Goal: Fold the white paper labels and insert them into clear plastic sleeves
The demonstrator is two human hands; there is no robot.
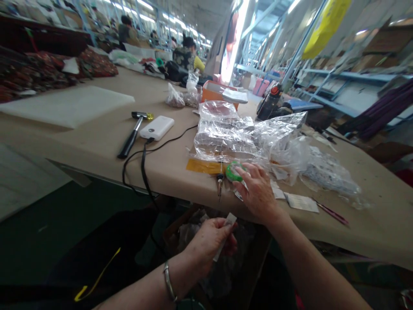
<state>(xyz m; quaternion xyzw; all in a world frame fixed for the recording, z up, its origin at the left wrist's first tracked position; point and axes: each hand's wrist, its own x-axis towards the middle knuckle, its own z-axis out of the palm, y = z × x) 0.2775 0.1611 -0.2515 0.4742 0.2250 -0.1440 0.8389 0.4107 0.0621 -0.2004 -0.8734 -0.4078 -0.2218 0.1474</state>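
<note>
My left hand (209,241), below the table's front edge, is closed with a narrow white strip (231,218) pinched between thumb and fingers. The strip's lower end shows under the hand. Over the table's edge, my right hand (260,191) has its thumb and fingertips on a small round green item (232,171), with something pale in its middle; its exact kind is unclear. Just left of it lies a slim dark tool with a thin metal tip (220,185), pointing toward the edge. Beneath that tool is a flat amber-coloured piece (203,166).
Clear plastic bags (229,133) spread behind my right hand. A hammer (130,137) and a white power bank (157,128) with a black cable (143,172) lie left. Small white packets (301,202) and pink tweezers (332,214) lie right. Farther back are an orange box (211,91) and seated people.
</note>
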